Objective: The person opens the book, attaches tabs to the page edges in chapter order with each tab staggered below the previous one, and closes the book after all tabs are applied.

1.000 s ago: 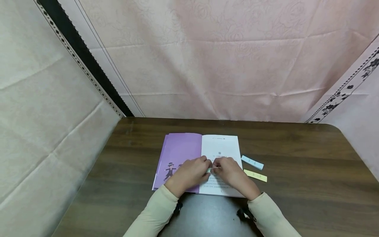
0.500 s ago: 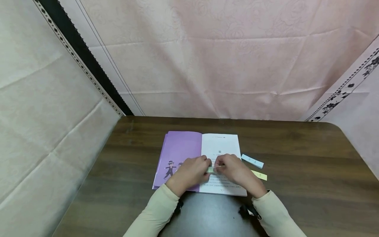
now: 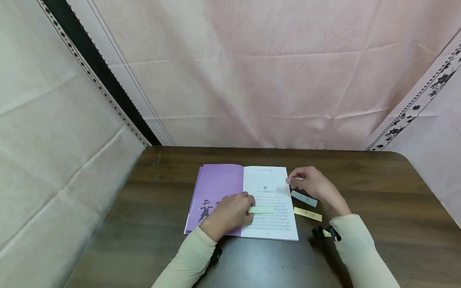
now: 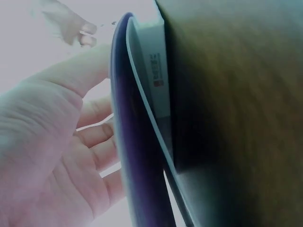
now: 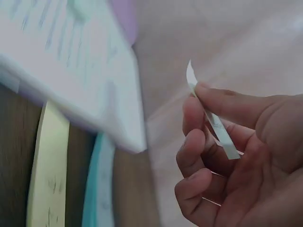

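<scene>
My left hand [image 3: 232,210] is over the open book [image 3: 268,176], holding a light green sticky note pad [image 3: 263,209] by its left end, thumb below and fingers above. The green pad lies across the text of the right page. My right hand [image 3: 317,188] is raised beside the book's upper right edge. In the right wrist view, its thumb and index finger pinch a narrow pale sticky note [image 5: 215,124] with a curled tip. The left wrist view shows my left thumb and fingers past the purple page [image 4: 135,142]; what they hold is hidden there.
A blue sticky note pad [image 3: 304,198] and a yellow one [image 3: 307,214] lie right of the book on the brown wooden table [image 3: 378,208]. Light cloth [image 3: 252,80] hangs behind the table, with more cloth at both sides.
My right hand has left the green pad and moved up and right past the page edge, with the pale sticky note in its fingers. More of the green pad shows; my left hand stays put.
</scene>
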{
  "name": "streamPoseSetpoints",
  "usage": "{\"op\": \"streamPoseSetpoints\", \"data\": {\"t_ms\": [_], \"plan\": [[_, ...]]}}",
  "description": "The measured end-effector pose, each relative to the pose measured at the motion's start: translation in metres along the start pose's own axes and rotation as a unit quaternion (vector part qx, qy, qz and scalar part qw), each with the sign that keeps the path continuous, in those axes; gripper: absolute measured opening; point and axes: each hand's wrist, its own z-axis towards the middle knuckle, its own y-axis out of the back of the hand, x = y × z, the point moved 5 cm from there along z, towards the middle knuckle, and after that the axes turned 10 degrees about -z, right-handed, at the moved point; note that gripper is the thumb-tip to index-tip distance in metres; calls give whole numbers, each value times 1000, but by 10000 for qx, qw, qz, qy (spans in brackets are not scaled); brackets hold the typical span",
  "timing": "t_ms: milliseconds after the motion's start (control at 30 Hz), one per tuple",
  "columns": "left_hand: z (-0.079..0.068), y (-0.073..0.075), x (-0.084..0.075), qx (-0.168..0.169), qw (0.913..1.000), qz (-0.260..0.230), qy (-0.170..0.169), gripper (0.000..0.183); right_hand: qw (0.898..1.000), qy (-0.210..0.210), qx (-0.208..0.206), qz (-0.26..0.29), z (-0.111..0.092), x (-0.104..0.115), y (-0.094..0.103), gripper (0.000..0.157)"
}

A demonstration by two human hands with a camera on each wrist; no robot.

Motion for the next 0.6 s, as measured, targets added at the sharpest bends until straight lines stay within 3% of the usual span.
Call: {"op": "streamPoseSetpoints", "data": {"t_ms": [233, 400, 600], "plan": [[-1, -2, 5, -32, 9999, -152, 15, 20, 9982, -197, 510, 247, 35, -31, -4, 22], [0, -3, 6, -55, 9997, -237, -22, 18, 9975, -255, 636, 146, 44, -44, -7, 23], [1, -3, 6, -78, 9995, -312, -18, 18, 9970, -6, 778, 33, 48, -45, -3, 21]]}}
